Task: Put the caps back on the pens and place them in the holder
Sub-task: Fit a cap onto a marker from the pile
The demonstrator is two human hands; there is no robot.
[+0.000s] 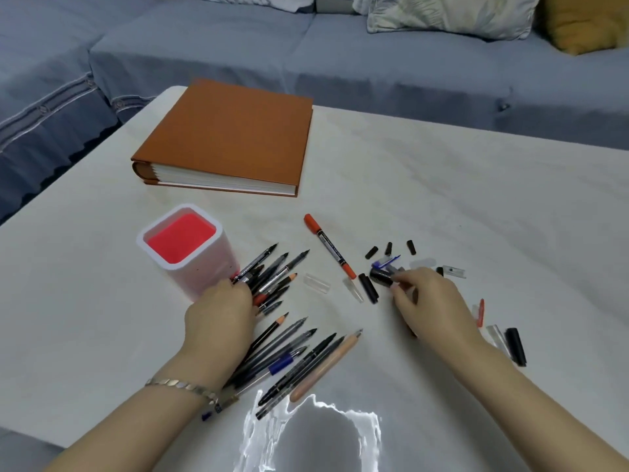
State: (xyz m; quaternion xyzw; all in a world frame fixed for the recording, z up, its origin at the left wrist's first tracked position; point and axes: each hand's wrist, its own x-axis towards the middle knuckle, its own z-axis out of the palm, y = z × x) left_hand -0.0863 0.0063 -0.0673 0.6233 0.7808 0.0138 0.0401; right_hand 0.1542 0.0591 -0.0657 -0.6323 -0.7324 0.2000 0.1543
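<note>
Zero pens in the holder (pixel 185 247) as far as I see: it stands upright at left on the table (pixel 476 199), red inside, nothing poking above the rim. I judge the task barely begun.

Left hand (pixel 221 315) sits just beside the holder, fingers bent down over the barrels of the upper bunch of pens (pixel 275 274), gripping them, tips exposed and fanned away from me. Lower bunch of pens (pixel 296 356) lies flat near my left forearm, all uncapped too, a couple of pencils mixed in.

Right hand (pixel 429 301) pinches a black cap (pixel 383 277) between thumb and fingertips, low over the table. No pen in that hand.

Loose caps (pixel 388 248) are scattered around the right hand: black, clear, blue and red ones; more lie off to the right edge. Orange marker (pixel 328 247) lies alone between the pens and caps.

Left to do: match caps, press on, load holder. Basically everything.

Writing: the orange marker has a printed strip along its barrel, and some pens carry print, all too small to read. Brown album (pixel 231 137) at the back shows no title.
</note>
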